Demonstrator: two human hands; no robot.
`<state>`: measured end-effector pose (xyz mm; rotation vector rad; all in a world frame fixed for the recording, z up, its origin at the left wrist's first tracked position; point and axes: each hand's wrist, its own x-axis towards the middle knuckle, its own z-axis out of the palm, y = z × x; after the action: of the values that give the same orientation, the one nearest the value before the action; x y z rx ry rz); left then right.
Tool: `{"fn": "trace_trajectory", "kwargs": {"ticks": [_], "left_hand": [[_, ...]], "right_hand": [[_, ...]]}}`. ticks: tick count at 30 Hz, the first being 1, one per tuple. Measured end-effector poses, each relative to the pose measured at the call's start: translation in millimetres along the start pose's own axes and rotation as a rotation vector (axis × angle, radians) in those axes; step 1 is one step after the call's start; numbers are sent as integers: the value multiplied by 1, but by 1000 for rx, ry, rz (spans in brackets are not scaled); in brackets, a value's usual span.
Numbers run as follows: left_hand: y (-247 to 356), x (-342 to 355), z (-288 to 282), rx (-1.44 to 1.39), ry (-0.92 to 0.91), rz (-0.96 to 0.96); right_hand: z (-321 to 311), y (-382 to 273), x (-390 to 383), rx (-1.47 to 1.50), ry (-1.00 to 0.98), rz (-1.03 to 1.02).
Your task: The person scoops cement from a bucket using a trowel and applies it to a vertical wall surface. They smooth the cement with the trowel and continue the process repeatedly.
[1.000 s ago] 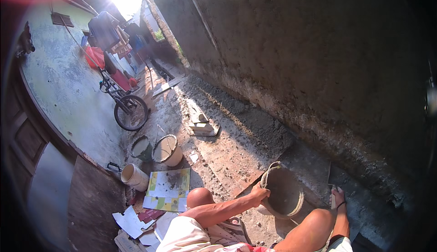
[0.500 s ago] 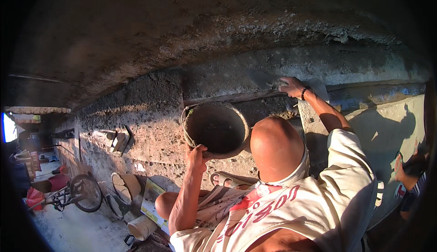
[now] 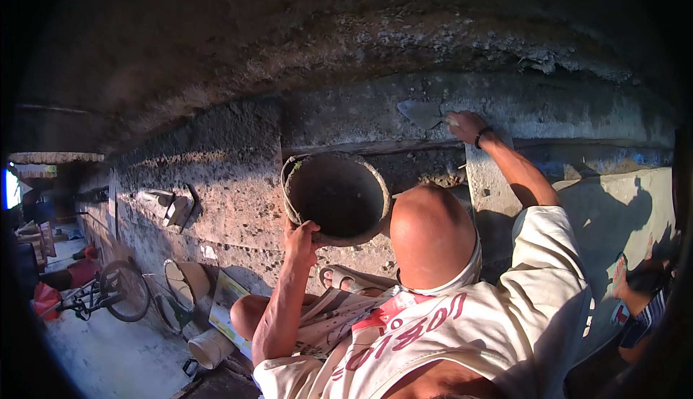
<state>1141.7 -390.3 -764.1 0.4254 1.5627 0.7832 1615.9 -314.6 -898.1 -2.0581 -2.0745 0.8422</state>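
My left hand (image 3: 302, 240) grips the near rim of a round, mortar-crusted bucket (image 3: 388, 198), fingers closed over its edge. The bucket's inside is dark, and I cannot make out what it holds. My right arm reaches forward past my bent knee. In that fist, my right hand (image 3: 468, 126), is the handle of a trowel (image 3: 417, 112). Its pointed blade lies against or just over the rough grey concrete ledge (image 3: 346, 121), tip toward the left; whether it touches is hard to tell.
To the left lies a grey angular object (image 3: 170, 208). Beyond it are a bicycle wheel (image 3: 126, 291), a cut container (image 3: 188, 283) and a pale bucket (image 3: 211, 348). Dark, rough masonry (image 3: 289, 45) runs ahead. Another person's foot (image 3: 621, 280) shows at right.
My right hand has shifted slightly forward with the trowel, whose blade now catches more light. My left hand keeps its hold on the bucket rim; the whole view has shifted a little.
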Motion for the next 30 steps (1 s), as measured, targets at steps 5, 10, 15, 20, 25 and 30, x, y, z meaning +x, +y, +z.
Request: {"fn": "trace_trajectory", "kwargs": {"ticks": [5, 10, 15, 20, 25, 30], "left_hand": [[2, 1, 2, -11, -48, 31], [-2, 3, -1, 25, -35, 25], [-1, 2, -1, -3, -69, 24], [-1, -1, 1, 0, -48, 31], [-7, 3, -3, -16, -63, 19], [-3, -1, 0, -29, -68, 46]], "right_hand": [[-9, 1, 5, 63, -17, 20], [-16, -3, 5, 87, -42, -34], [-16, -4, 6, 48, -27, -10], [-26, -2, 17, 78, -76, 57], [-37, -1, 39, -27, 3, -21], [-41, 5, 40, -68, 16, -70]]}}
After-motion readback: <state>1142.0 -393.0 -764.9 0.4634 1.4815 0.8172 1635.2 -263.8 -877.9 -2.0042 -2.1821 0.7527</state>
